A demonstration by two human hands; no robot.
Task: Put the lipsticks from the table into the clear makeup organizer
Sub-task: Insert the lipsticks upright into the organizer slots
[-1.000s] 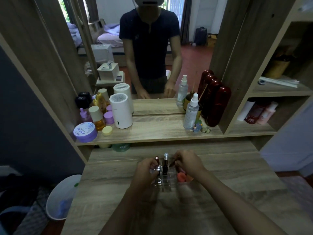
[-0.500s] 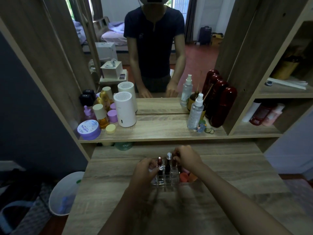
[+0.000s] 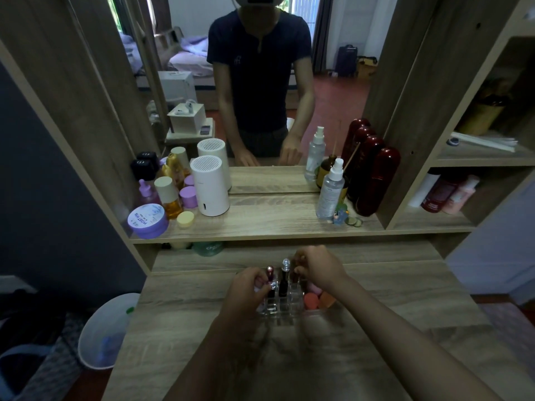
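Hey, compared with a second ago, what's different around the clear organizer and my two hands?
Little changed. The right hand lifted slightly at the back of the clear organizer, over a dark lipstick; its grip is hidden. The left hand stayed at the red lipstick. The silver-capped lipstick and orange sponges stayed put.

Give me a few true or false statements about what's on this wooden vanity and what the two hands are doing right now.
1. The clear plastic makeup organizer sits on the upper shelf. False: it is on the lower wooden tabletop.
2. A silver-capped dark lipstick stands upright in the organizer. True.
3. The left hand is at the organizer's left side. True.
4. The white cylindrical device lies on its side. False: it stands upright.
5. The right hand rests on the round purple jar. False: it is at the organizer.
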